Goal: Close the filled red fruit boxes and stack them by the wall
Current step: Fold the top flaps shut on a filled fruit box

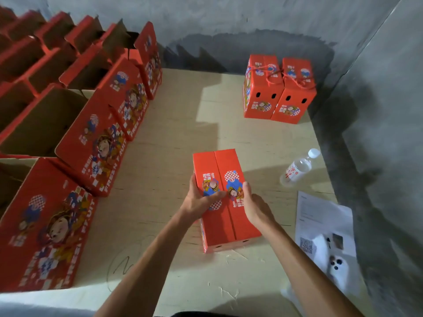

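Red box [225, 200] closed (flaps meeting); two tied boxes [278, 88] by wall.
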{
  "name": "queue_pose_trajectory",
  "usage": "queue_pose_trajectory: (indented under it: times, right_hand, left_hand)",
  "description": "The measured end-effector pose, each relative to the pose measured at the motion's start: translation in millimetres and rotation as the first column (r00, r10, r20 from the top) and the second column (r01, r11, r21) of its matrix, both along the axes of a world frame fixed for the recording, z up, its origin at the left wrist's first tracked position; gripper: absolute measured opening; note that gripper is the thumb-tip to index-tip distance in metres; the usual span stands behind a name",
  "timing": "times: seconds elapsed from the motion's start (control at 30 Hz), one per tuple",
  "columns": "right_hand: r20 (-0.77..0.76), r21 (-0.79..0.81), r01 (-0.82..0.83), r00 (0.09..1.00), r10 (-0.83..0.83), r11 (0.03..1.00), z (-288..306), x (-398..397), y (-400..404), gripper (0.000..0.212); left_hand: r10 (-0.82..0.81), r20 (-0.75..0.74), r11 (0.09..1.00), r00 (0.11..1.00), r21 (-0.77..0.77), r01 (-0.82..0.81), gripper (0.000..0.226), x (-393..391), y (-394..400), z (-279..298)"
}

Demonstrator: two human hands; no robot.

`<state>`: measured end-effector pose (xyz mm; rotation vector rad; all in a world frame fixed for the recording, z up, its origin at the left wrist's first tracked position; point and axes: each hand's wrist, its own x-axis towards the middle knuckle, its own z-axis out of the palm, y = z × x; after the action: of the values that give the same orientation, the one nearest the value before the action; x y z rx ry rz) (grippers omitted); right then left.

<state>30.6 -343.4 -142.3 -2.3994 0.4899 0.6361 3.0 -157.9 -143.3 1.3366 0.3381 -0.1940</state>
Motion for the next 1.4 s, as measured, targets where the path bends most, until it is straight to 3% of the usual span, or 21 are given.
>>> queue_pose_trajectory:
  times: [0.17, 0.27, 0.33, 0.47, 0.57, 0.67, 0.77, 0.83, 0.9, 0.93, 1.0, 1.07, 1.13, 1.23, 1.3, 1.4]
  right_hand:
    - [0.036, 0.250, 0.191, 0.978, -0.206, 0.949, -11, -3, 0, 0.075]
    - [0.030, 0.410, 0.288, 0.944, -0.329, 0.865, -11, -2, 2, 0.074]
    - [0.079, 0.464, 0.290, 0.928, -0.365, 0.837, -12, -3, 3, 0.072]
    - [0.176, 0.591, 0.267, 0.878, -0.445, 0.761, -17, -8, 0, 0.053]
    - [0.219, 0.636, 0.228, 0.863, -0.456, 0.737, -17, -8, 3, 0.042]
    - [0.215, 0.687, 0.225, 0.845, -0.489, 0.691, -16, -6, 4, 0.031]
    - [0.287, 0.691, 0.191, 0.812, -0.508, 0.697, -15, -6, 3, 0.020]
    - [0.308, 0.677, 0.182, 0.810, -0.499, 0.713, -16, -9, 1, 0.018]
    - [0.336, 0.635, 0.161, 0.823, -0.458, 0.756, -21, -13, -2, 0.019]
    - [0.362, 0.601, 0.145, 0.828, -0.429, 0.786, -23, -15, -3, 0.020]
    - [0.406, 0.555, 0.132, 0.819, -0.406, 0.822, -25, -19, -3, 0.022]
    - [0.436, 0.559, 0.132, 0.792, -0.426, 0.818, -22, -20, 0, 0.020]
    - [0.436, 0.620, 0.135, 0.760, -0.482, 0.773, -19, -18, -1, 0.024]
    - [0.345, 0.740, 0.179, 0.727, -0.594, 0.648, -7, -8, -5, 0.028]
    - [0.279, 0.800, 0.186, 0.726, -0.628, 0.571, 10, 5, -4, 0.033]
    - [0.216, 0.879, 0.123, 0.758, -0.615, 0.461, 46, 16, 1, 0.037]
  left_hand:
    - [0.015, 0.075, 1.000, 0.997, 0.019, -0.017, 0.073, -3, -1, -1]
    - [0.027, 0.070, 0.980, 0.997, 0.193, -0.040, 0.074, 2, 1, 1]
    - [0.001, 0.047, 0.977, 0.999, 0.211, -0.011, 0.084, 3, 3, 2]
    - [-0.107, 0.078, 0.990, 0.991, 0.105, 0.099, 0.108, -18, -2, -7]
    - [-0.099, 0.118, 0.992, 0.988, 0.087, 0.089, 0.099, -24, -3, -8]
    - [-0.111, 0.146, 0.974, 0.983, 0.214, 0.078, 0.095, -23, -2, -4]
    - [-0.084, 0.083, 0.924, 0.993, 0.379, 0.046, 0.113, -24, -1, 2]
    - [-0.130, 0.031, 0.912, 0.991, 0.396, 0.108, 0.132, -25, 3, -1]
    - [-0.200, 0.000, 0.908, 0.980, 0.375, 0.185, 0.137, -29, 4, -3]
    - [-0.207, -0.016, 0.879, 0.978, 0.436, 0.193, 0.136, -31, 2, -2]
    - [-0.160, -0.065, 0.742, 0.985, 0.650, 0.164, 0.131, -35, 0, 2]
    - [-0.104, -0.080, 0.666, 0.991, 0.735, 0.129, 0.129, -39, -1, 4]
    - [-0.040, -0.076, 0.695, 0.996, 0.714, 0.082, 0.119, -40, -1, 6]
    - [0.150, -0.138, 0.867, 0.979, 0.494, -0.063, 0.069, -26, 5, 18]
    - [0.187, -0.115, 0.875, 0.976, 0.471, -0.112, 0.034, -12, 11, 34]
    - [0.181, 0.045, 0.871, 0.982, 0.457, -0.181, 0.026, 3, 19, 69]
